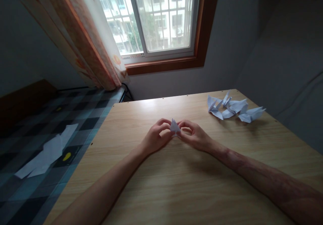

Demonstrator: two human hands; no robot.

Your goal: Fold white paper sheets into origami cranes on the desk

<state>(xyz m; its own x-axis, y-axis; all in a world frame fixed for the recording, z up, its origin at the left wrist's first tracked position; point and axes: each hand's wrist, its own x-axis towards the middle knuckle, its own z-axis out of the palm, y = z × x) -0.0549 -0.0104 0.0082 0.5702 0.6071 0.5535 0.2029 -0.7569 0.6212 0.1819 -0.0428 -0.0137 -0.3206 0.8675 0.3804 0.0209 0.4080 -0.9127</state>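
A small piece of folded white paper (pixel 174 125) stands between my two hands, its pointed end up, over the middle of the wooden table. My left hand (pixel 157 135) pinches its left edge between thumb and fingers. On the other side, my right hand (pixel 193 134) grips the right edge in the same way. Fingertips cover the paper's lower sides, so its full shape is partly hidden.
Several folded white paper cranes (pixel 233 107) lie together at the table's (pixel 141 191) back right. To the left, loose white paper strips (pixel 51 151) rest on a checked bedspread (pixel 15 191). A curtained window (pixel 166 19) is behind the table.
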